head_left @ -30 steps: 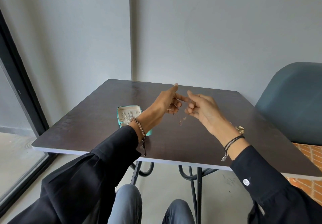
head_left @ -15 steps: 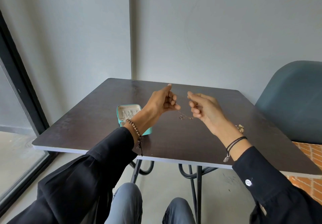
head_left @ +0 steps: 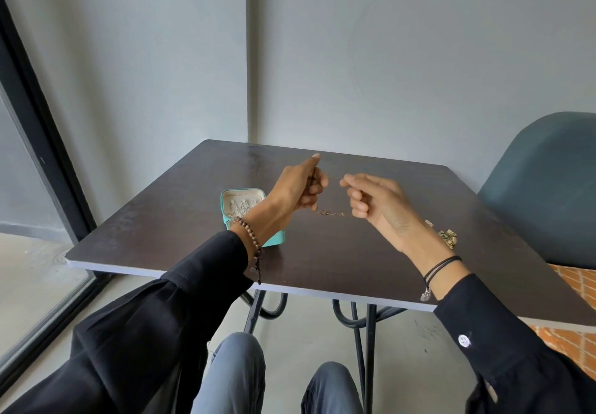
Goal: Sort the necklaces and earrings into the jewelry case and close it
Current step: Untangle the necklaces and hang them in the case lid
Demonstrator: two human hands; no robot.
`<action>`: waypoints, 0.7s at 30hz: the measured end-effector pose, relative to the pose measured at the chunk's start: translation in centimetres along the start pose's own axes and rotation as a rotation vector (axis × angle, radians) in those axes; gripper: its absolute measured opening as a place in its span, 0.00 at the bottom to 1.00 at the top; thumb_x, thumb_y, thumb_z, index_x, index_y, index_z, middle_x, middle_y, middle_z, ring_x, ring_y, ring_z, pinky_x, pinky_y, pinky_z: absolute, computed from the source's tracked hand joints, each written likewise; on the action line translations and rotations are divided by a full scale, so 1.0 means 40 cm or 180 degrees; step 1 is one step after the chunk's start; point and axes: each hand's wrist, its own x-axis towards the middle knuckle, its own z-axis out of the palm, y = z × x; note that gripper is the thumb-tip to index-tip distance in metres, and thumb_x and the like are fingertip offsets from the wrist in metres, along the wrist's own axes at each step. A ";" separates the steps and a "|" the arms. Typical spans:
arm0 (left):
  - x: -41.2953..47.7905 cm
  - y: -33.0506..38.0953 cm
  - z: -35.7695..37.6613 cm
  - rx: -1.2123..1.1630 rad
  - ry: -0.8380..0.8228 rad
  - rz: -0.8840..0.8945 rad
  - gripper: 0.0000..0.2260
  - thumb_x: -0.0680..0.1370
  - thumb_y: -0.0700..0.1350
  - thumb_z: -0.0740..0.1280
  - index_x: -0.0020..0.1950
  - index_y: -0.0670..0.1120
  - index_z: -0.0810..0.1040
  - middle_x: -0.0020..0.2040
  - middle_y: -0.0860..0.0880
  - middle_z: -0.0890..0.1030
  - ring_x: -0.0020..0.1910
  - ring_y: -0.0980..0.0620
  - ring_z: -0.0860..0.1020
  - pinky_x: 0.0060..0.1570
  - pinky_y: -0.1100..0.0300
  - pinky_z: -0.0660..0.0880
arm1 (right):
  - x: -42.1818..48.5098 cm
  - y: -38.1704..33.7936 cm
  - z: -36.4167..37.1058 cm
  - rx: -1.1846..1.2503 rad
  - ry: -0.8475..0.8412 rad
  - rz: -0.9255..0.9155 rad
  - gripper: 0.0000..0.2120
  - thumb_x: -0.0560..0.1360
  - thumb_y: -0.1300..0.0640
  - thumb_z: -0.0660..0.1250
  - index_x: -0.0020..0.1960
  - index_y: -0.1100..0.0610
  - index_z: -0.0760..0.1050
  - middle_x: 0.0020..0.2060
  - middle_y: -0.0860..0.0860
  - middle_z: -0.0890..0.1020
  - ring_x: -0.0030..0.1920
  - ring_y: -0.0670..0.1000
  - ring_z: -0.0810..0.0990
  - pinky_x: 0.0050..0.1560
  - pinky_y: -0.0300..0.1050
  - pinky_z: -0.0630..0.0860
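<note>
A thin gold necklace (head_left: 332, 213) hangs in a loop between my two hands above the dark table (head_left: 338, 262). My left hand (head_left: 298, 188) pinches one end of the chain with its fingers curled. My right hand (head_left: 371, 199) pinches the other end, fingers curled too. The teal jewelry case (head_left: 225, 207) lies open on the table behind my left wrist, with pale lining and a few small pieces inside; my arm hides its near part. More gold jewelry (head_left: 448, 236) lies in a small heap on the table beyond my right wrist.
A blue-grey chair (head_left: 541, 188) stands at the table's right side. Grey walls meet in a corner behind the table. A dark window frame (head_left: 42, 142) runs down the left. My knees are under the table's near edge.
My hands have drawn apart, and the chain that dangled from my right hand now stretches between both hands as a hanging loop.
</note>
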 end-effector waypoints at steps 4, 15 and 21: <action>-0.004 -0.016 -0.002 0.0195 -0.0044 0.0030 0.24 0.85 0.55 0.57 0.33 0.44 0.75 0.26 0.51 0.68 0.24 0.52 0.63 0.29 0.61 0.74 | 0.013 -0.012 0.019 0.0126 0.0100 -0.0008 0.08 0.80 0.58 0.67 0.46 0.61 0.81 0.31 0.48 0.69 0.29 0.47 0.61 0.31 0.40 0.58; -0.007 -0.045 -0.066 0.0227 0.0119 -0.0030 0.21 0.84 0.52 0.61 0.35 0.42 0.76 0.28 0.47 0.74 0.24 0.51 0.72 0.33 0.58 0.79 | 0.054 -0.001 0.107 -0.0688 0.0029 -0.0049 0.08 0.78 0.56 0.69 0.50 0.60 0.83 0.29 0.47 0.64 0.28 0.46 0.58 0.31 0.41 0.54; -0.008 -0.069 -0.115 0.0269 0.0368 0.0175 0.16 0.83 0.47 0.61 0.45 0.37 0.82 0.37 0.43 0.82 0.34 0.49 0.82 0.41 0.56 0.82 | 0.102 0.003 0.185 -0.0959 -0.0066 -0.0151 0.11 0.76 0.57 0.69 0.47 0.67 0.79 0.30 0.50 0.73 0.30 0.49 0.68 0.37 0.41 0.70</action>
